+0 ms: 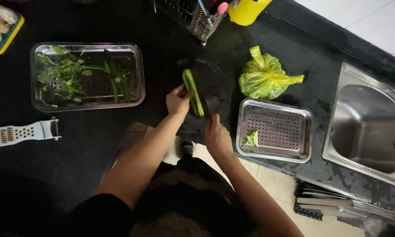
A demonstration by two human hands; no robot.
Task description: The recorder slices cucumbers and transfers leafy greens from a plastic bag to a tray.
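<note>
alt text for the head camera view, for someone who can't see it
Seen from above, a person's left hand steadies a long green vegetable on a dark round board while the right hand holds a knife along it. Perforated steel trays flank the board on a black counter.

Herb tray point(138, 74), yellow-green bag point(264, 78), sink point(368, 127)

A home kitchen: black counter point(96, 149), steel sink point(368, 127), perforated steel trays point(274, 131), dish rack point(193, 17).
</note>
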